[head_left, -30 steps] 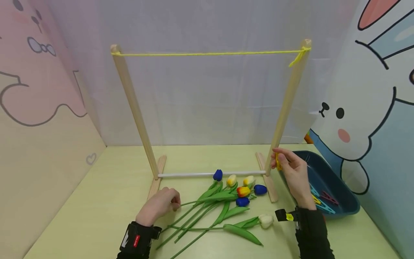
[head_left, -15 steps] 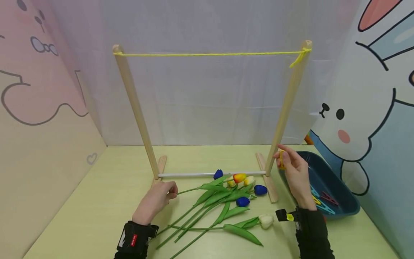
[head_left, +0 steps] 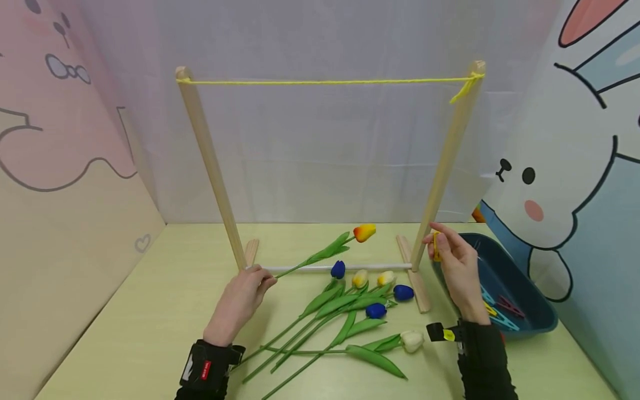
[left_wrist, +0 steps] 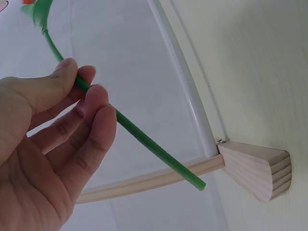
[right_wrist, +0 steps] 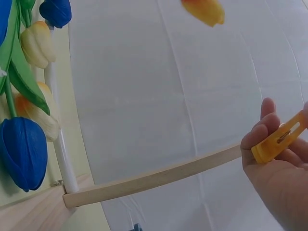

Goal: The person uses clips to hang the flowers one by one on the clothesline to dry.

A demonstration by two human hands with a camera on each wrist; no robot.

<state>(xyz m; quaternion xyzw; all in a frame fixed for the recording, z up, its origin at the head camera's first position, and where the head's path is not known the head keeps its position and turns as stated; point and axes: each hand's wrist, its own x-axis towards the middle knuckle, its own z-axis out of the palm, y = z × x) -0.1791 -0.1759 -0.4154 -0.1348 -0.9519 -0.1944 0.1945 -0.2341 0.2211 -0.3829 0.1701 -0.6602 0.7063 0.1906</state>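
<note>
My left hand [head_left: 243,297] pinches the green stem of an orange-and-yellow artificial tulip [head_left: 364,233]. Its bloom points up and right, above the frame's white lower bar [head_left: 300,268]. In the left wrist view the stem [left_wrist: 154,147] runs between thumb and fingertips, its cut end hanging free. By the right wooden post [head_left: 447,161], my right hand [head_left: 455,269] holds a yellow clothespin [right_wrist: 279,138] between thumb and fingers. Below the bar, several blue, cream-yellow and white tulips [head_left: 340,305] lie in a loose bunch on the table, stems toward the lower left.
A yellow string [head_left: 325,83] is tied between the tops of the two posts, the left post [head_left: 210,161] opposite the right one. At right a dark blue basin [head_left: 542,311] contains several clothespins [head_left: 500,316]. Printed cloth walls enclose the table.
My left hand has lifted the orange-and-yellow tulip up out of the bunch and moved slightly up and left. The right hand, with the clothespin, has shifted slightly right.
</note>
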